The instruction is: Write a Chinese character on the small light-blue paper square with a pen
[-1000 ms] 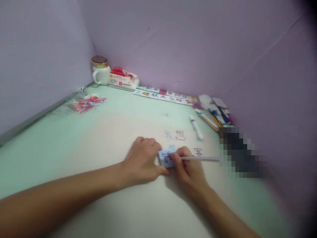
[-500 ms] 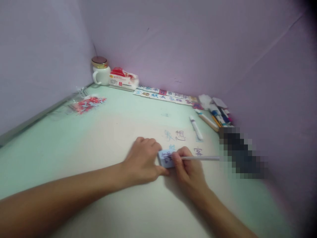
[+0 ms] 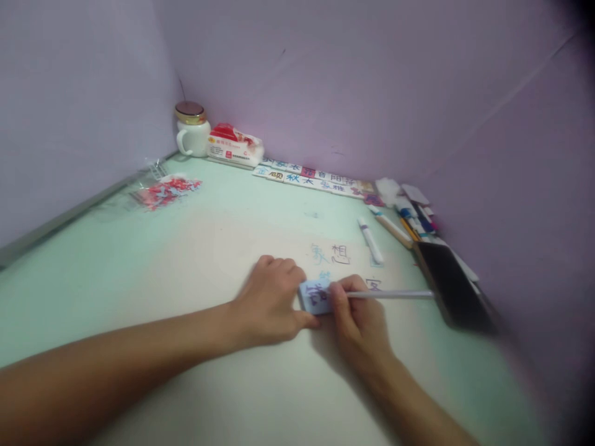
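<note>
A small light blue rubber-like block (image 3: 316,297) with a dark purple character on its face lies on the pale mat in front of me. My left hand (image 3: 272,300) grips its left side, thumb along the near edge and fingers along the far edge. In a pinch, my right hand (image 3: 365,316) holds a slim silvery pen-shaped tool (image 3: 400,295), whose shaft points right. The tool's tip, at the block's right part, is hidden by my fingers. Just beyond the block are handwritten characters (image 3: 341,253) in purple and light blue on the pale surface.
A white marker (image 3: 370,240) lies beyond my right hand. At right are a dark phone (image 3: 450,285) and a clutter of pens. Character tiles (image 3: 307,179) line the back wall, beside a tissue pack (image 3: 235,145) and lidded mug (image 3: 193,136). Red and blue scraps (image 3: 170,192) lie at left.
The right hand and tool have shifted slightly right along the block, uncovering more of the purple character. My left hand keeps its hold. The whole view has moved a little.
</note>
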`<move>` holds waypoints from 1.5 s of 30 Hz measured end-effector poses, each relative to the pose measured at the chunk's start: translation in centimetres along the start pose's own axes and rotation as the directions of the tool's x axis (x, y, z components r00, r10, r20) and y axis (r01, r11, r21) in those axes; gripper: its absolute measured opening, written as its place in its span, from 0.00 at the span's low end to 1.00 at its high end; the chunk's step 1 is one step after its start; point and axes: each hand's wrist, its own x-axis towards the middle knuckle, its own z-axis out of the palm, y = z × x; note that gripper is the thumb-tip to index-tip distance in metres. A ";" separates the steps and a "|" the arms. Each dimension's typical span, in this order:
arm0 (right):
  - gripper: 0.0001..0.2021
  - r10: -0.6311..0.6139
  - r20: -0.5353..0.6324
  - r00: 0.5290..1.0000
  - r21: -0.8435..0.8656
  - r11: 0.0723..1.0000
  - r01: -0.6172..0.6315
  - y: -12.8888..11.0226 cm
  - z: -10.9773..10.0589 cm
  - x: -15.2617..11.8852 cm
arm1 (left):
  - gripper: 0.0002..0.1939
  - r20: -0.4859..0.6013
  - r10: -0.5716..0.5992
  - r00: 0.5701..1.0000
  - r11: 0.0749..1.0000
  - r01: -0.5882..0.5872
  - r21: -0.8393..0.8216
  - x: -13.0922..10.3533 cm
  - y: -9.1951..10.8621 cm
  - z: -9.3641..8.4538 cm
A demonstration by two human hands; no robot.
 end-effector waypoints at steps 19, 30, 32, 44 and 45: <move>0.11 -0.132 0.031 0.991 -0.090 0.987 0.134 0.5 0.2 0.1 | 0.23 0.012 -0.022 1.000 1.000 0.022 0.000 0.1 0.1 -0.1; 0.11 -0.184 0.037 0.982 -0.118 0.975 0.187 0.8 0.2 0.2 | 0.23 -0.001 -0.020 1.000 1.000 0.020 -0.001 0.0 0.1 -0.1; 0.11 -0.194 0.043 0.980 -0.124 0.972 0.197 0.8 0.2 0.2 | 0.23 0.000 -0.021 1.000 1.000 0.021 0.002 0.1 0.1 -0.1; 0.12 -0.156 0.050 0.986 -0.099 0.982 0.161 0.8 0.2 0.1 | 0.23 0.011 -0.033 0.999 0.999 0.033 -0.001 0.1 0.1 -0.1; 0.12 -0.142 0.046 0.989 -0.092 0.985 0.146 0.8 0.2 0.1 | 0.23 0.012 -0.034 0.999 0.999 0.034 -0.003 0.1 0.1 -0.1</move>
